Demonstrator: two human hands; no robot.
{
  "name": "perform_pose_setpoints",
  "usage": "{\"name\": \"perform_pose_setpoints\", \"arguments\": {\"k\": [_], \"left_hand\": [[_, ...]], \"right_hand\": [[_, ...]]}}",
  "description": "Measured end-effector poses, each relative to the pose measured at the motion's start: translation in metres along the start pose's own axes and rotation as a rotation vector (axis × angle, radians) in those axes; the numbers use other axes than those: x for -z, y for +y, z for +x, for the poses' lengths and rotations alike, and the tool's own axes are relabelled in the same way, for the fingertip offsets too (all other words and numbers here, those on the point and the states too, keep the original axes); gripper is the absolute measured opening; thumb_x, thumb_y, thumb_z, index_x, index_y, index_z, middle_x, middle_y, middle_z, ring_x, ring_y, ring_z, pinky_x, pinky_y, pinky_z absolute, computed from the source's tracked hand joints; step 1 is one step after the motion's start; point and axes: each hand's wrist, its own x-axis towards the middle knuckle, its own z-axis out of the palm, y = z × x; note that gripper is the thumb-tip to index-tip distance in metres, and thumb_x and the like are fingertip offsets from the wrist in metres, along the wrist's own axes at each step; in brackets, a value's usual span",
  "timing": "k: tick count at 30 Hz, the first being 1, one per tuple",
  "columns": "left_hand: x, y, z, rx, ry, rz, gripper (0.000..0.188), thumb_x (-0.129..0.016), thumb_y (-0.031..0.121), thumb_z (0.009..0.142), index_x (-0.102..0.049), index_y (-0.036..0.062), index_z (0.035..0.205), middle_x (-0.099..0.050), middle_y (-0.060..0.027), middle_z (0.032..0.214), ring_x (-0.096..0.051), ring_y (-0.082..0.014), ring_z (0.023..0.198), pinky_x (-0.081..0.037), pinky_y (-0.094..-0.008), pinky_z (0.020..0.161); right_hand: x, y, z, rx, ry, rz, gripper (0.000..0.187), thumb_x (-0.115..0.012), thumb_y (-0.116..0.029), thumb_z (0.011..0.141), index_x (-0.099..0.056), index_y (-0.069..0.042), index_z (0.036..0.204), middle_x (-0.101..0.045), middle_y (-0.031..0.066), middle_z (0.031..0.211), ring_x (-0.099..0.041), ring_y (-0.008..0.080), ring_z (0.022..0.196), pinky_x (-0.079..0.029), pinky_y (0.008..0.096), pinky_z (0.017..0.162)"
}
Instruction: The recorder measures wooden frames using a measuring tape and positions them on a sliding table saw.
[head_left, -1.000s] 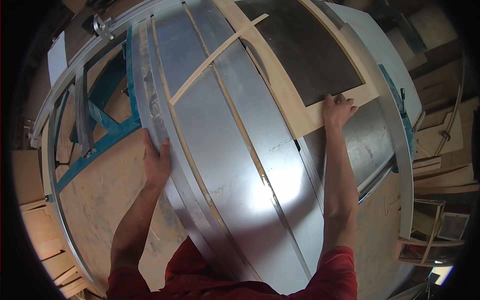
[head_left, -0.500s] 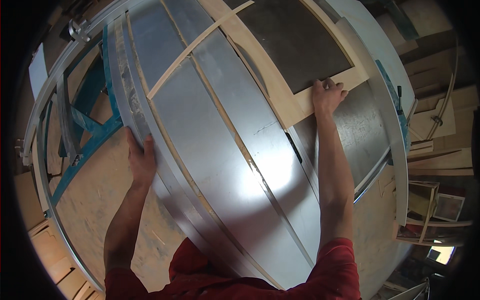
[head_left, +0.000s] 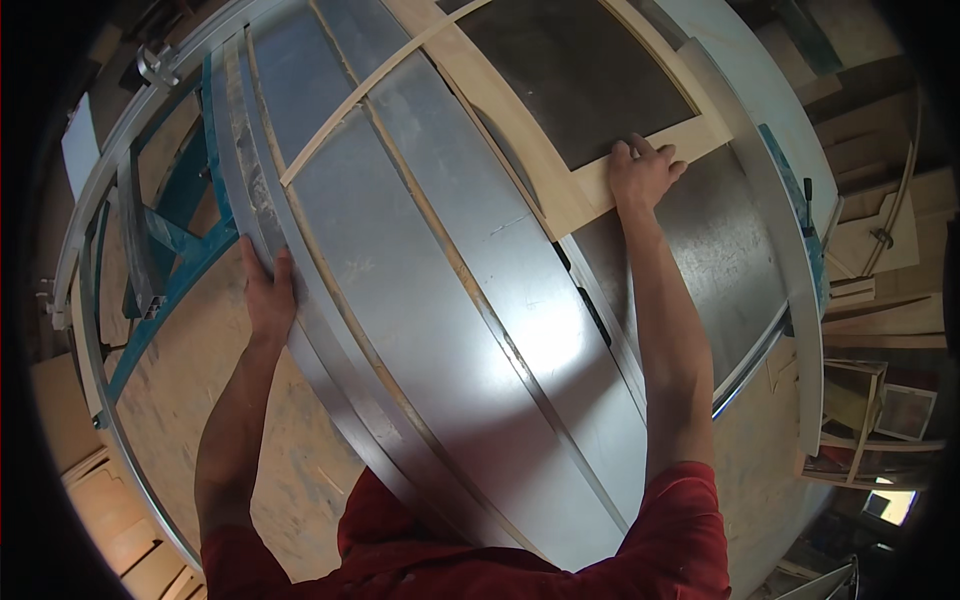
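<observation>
My left hand [head_left: 268,298] grips the left edge of a long grey metal sliding table [head_left: 450,330], thumb on top. My right hand [head_left: 642,178] is closed over the near rail of a pale wooden frame [head_left: 590,190], its fingers bent at the rail's inner edge. The frame lies flat, partly on the sliding table and partly over the dark metal saw table [head_left: 700,255]. Dark surface shows through the frame's opening. A thin, narrow wood strip [head_left: 350,105] lies aslant across the sliding table and reaches up to the frame.
A blue-green metal support frame [head_left: 185,270] stands left of the sliding table. A long metal rail [head_left: 735,90] runs along the right. Dusty wooden floor [head_left: 200,400] shows below. Wood offcuts and small frames [head_left: 875,390] are stacked at the far right.
The sliding table has moved a little forward, away from me, carrying the wooden frame and strip. Both my hands have moved forward with it, keeping their holds.
</observation>
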Motion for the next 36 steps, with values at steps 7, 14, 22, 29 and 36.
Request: {"name": "perform_pose_setpoints", "arguments": {"k": [7,14,22,29,36], "left_hand": [[0.032,0.014,-0.031,0.049,-0.047,-0.002,0.082,-0.055,0.048,0.105,-0.018,0.0067,0.166,-0.058,-0.0358,0.14,-0.061,-0.05,0.126,-0.047,-0.0474,0.109],[0.077,-0.024,0.054,0.005,-0.094,-0.053,0.085,-0.055,0.048,0.105,-0.017,0.003,0.166,-0.048,-0.0316,0.154,-0.056,-0.0437,0.135,-0.043,-0.0429,0.112],[0.121,-0.074,0.223,-0.201,0.133,-0.127,0.08,-0.058,0.036,0.107,-0.018,-0.0024,0.165,-0.031,-0.0277,0.167,-0.033,-0.0379,0.155,-0.029,-0.038,0.123],[0.247,-0.116,0.26,-0.04,0.135,0.054,0.078,-0.053,0.04,0.11,-0.017,-0.0024,0.166,-0.028,-0.0255,0.169,-0.033,-0.0361,0.155,-0.028,-0.0372,0.123],[0.256,-0.059,0.299,0.072,0.145,0.055,0.075,-0.051,0.041,0.111,-0.02,-0.0003,0.166,-0.032,-0.0276,0.167,-0.038,-0.0372,0.152,-0.032,-0.0369,0.121]], "right_hand": [[0.045,0.036,-0.03,0.135,0.042,-0.154,0.034,-0.066,-0.034,0.089,-0.082,-0.013,0.111,-0.065,0.0228,0.114,-0.053,0.0406,0.124,-0.019,0.0564,0.124],[0.025,-0.045,-0.024,0.263,0.048,-0.19,0.03,-0.063,-0.029,0.09,-0.082,-0.01,0.105,-0.069,0.0212,0.103,-0.052,0.0402,0.119,-0.025,0.0573,0.117],[-0.075,-0.175,0.035,0.286,-0.091,0.039,0.032,-0.065,-0.029,0.088,-0.08,-0.007,0.105,-0.062,0.0303,0.119,-0.051,0.047,0.118,-0.034,0.0529,0.114],[-0.179,-0.231,0.027,0.247,-0.269,0.256,0.065,-0.077,-0.038,0.074,-0.069,0.001,0.126,-0.052,0.0355,0.136,-0.045,0.0565,0.132,-0.038,0.0554,0.114],[-0.149,-0.271,0.123,0.185,-0.316,0.327,0.081,-0.078,-0.04,0.071,-0.058,0.001,0.138,-0.046,0.0314,0.146,-0.04,0.0516,0.141,-0.037,0.0617,0.111]]}}
